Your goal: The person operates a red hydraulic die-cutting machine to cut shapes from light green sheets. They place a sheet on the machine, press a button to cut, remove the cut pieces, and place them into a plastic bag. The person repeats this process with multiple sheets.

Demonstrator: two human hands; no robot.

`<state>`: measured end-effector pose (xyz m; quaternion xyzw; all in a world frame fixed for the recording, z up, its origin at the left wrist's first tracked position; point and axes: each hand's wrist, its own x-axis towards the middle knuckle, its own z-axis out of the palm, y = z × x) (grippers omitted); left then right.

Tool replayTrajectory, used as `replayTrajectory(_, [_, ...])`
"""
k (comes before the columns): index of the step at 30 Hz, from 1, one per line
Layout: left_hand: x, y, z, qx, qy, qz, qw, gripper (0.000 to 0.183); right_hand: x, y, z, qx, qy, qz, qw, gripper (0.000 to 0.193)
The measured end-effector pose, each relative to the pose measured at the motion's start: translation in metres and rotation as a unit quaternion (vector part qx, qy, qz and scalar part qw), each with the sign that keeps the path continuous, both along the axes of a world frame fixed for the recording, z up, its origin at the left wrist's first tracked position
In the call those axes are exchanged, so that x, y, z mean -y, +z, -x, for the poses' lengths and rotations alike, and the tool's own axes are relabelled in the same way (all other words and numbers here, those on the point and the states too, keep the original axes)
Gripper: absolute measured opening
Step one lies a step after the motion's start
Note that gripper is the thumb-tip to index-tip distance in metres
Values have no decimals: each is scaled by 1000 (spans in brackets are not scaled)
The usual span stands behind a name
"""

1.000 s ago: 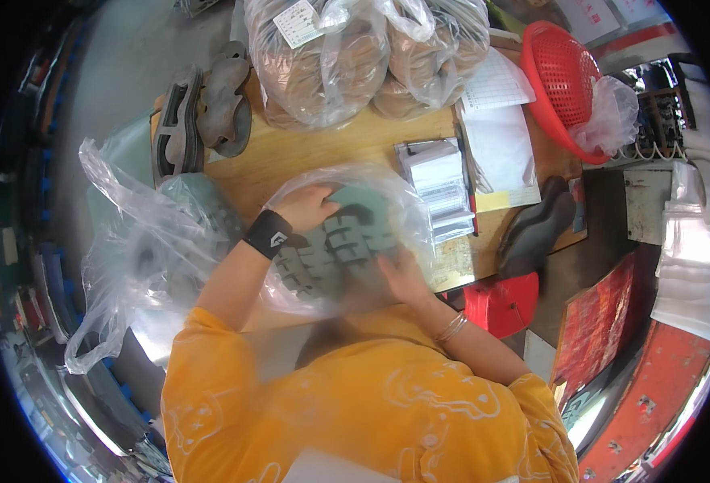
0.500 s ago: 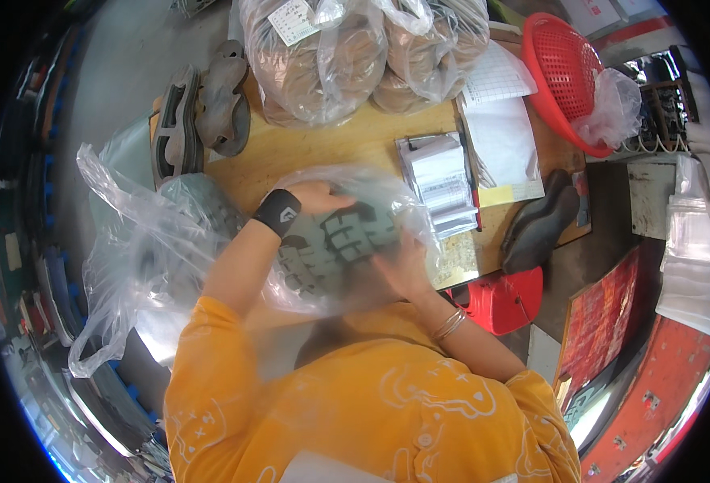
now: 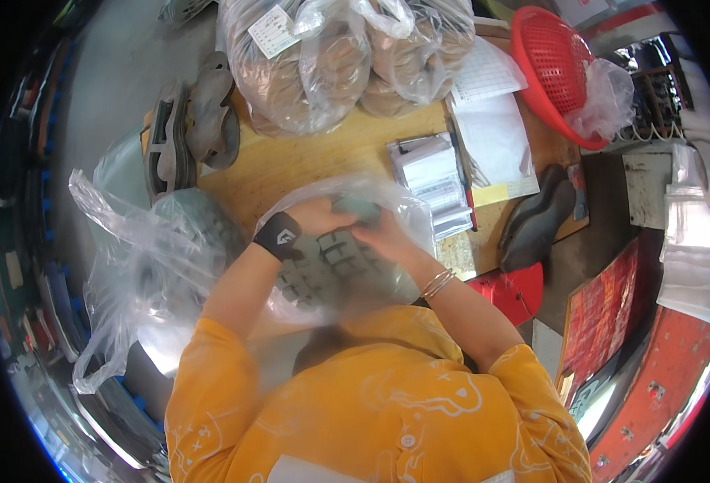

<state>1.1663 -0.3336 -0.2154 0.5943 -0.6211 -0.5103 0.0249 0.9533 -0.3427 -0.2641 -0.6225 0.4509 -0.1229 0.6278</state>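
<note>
A clear plastic bag (image 3: pixel 407 201) lies on the near part of the table with several grey-green shoe soles (image 3: pixel 339 253) with dark tread blocks in it. My left hand (image 3: pixel 318 216), with a black wristband, is at the far side of the soles, its fingers bent around a sole's edge. From the right my right hand (image 3: pixel 389 238) meets it, fingers closed at the same greenish sole end. Hazy film partly covers both hands' fingertips. Left of them stands a second clear bag (image 3: pixel 157 241) holding more grey-green soles.
Large clear bags of brown soles (image 3: pixel 298 80) stand at the table's far edge. Loose dark soles (image 3: pixel 210 121) lie at the far left, another dark pair (image 3: pixel 538 217) at the right. A clipboard with papers (image 3: pixel 435 181), a red basket (image 3: pixel 544 68) and a red stool (image 3: pixel 512 291) are on the right.
My right hand has moved up and left across the soles, close to my left hand, and its spread fingers have drawn in. My left hand stays at the soles' far side.
</note>
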Motion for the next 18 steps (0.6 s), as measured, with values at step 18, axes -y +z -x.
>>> replayTrajectory(18, [36, 23, 42, -6, 17, -35, 999, 54, -28, 33, 38, 7, -16, 15, 1000, 93])
